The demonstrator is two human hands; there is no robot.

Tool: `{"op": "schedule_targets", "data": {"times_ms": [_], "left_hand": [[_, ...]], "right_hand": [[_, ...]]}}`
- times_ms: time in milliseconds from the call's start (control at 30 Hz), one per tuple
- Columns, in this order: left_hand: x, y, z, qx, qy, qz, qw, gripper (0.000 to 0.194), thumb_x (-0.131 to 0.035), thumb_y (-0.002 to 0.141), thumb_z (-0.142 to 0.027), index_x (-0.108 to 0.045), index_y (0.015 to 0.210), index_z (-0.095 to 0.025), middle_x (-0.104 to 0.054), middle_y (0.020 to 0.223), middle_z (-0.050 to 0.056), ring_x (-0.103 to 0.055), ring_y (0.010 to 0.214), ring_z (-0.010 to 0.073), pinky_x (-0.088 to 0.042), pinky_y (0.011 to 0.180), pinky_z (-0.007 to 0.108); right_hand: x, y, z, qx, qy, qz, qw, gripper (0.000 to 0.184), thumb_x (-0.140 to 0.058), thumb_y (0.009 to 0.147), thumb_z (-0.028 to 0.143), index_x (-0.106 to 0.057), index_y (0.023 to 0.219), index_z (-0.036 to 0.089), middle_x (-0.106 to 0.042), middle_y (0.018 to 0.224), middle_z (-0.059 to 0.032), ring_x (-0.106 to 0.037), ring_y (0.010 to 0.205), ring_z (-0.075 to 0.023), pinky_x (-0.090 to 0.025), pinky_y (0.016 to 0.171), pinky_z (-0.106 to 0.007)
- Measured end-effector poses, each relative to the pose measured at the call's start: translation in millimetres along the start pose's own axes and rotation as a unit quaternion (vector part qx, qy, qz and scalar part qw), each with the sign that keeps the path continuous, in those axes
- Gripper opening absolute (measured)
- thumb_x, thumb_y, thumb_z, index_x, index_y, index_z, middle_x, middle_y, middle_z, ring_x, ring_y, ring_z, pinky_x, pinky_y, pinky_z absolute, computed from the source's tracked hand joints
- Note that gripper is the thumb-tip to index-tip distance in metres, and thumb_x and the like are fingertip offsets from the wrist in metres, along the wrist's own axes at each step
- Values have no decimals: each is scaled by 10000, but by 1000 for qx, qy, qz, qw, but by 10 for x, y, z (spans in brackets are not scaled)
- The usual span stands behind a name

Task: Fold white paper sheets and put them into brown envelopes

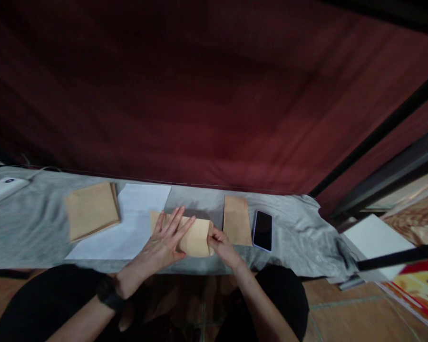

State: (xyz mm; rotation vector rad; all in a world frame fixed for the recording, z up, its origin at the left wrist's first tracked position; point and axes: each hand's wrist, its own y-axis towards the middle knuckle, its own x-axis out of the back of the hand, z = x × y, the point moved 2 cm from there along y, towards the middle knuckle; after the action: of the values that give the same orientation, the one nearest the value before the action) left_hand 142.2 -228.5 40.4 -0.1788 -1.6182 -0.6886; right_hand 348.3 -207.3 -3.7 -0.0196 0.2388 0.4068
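Observation:
A brown paper envelope (196, 237) lies on the grey cloth in front of me, its right end bulging open. My left hand (169, 235) rests flat across its left part with the fingers spread. At the open right end, my right hand (219, 242) pinches the paper's edge; some of its fingertips are hidden by the paper. Just right of that hand is another flat brown envelope (237, 219). To the left, a stack of brown envelopes (92, 209) partly covers a white paper sheet (133, 221), which also reaches under or beside my left hand.
A dark-screened phone (263, 231) lies right of the flat envelope on the grey cloth (292, 228). A white device (3, 190) with a cable sits at the far left. Behind the surface hangs a dark red curtain (199, 118). Black metal bars (395, 259) stand at the right.

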Motion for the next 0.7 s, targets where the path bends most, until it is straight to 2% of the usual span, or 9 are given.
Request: {"op": "schedule_targets", "data": {"times_ms": [200, 300, 400, 467, 600, 700], "left_hand": [[-166, -113, 21, 12, -16, 9, 1000, 1114, -790, 678, -505, -217, 1593, -229, -208, 1656, 217, -227, 1512, 421, -126, 1204, 653], [-191, -66, 73, 16, -50, 22, 998, 1189, -781, 670, -545, -131, 1609, -216, -222, 1651, 218, -219, 1514, 415, -115, 1210, 642], [-67, 109, 154, 13, -80, 40, 996, 1298, -780, 652, -591, -10, 1613, -180, -54, 1677, 236, -124, 1536, 417, -109, 1212, 624], [69, 262, 179, -9, -82, 56, 995, 1286, -782, 660, -585, -16, 1613, -186, 20, 1681, 225, -65, 1544, 413, -57, 1215, 620], [301, 535, 118, -45, -110, 93, 989, 1255, -768, 685, -585, -9, 1613, -212, -32, 1689, 197, -42, 1550, 391, 5, 1209, 614], [378, 657, 33, -73, -144, 118, 980, 1253, -775, 677, -573, -8, 1612, -246, -177, 1669, 176, -111, 1542, 381, 3, 1210, 605]], "right_hand": [[-45, 8, 27, -20, 28, -39, 999, 443, -744, 714, 644, -720, 900, 243, -765, 885, 2, -698, 853, -231, -549, 846, -377], [-44, 12, 26, -26, 65, -69, 995, 405, -750, 726, 594, -716, 916, 238, -770, 896, -13, -710, 866, -237, -566, 815, -371], [28, 21, 66, -25, 108, -99, 989, 351, -760, 722, 520, -718, 913, 229, -774, 871, -31, -723, 880, -247, -584, 778, -360], [110, 31, 111, -20, 124, -116, 985, 315, -759, 713, 478, -721, 887, 218, -776, 852, -47, -730, 890, -260, -589, 767, -362], [248, 38, 172, -10, 101, -138, 985, 301, -716, 718, 437, -739, 913, 208, -783, 883, -75, -733, 922, -285, -594, 749, -376], [286, 38, 173, 1, 87, -144, 986, 305, -693, 726, 430, -746, 922, 203, -783, 905, -85, -731, 922, -288, -591, 727, -373]]}}
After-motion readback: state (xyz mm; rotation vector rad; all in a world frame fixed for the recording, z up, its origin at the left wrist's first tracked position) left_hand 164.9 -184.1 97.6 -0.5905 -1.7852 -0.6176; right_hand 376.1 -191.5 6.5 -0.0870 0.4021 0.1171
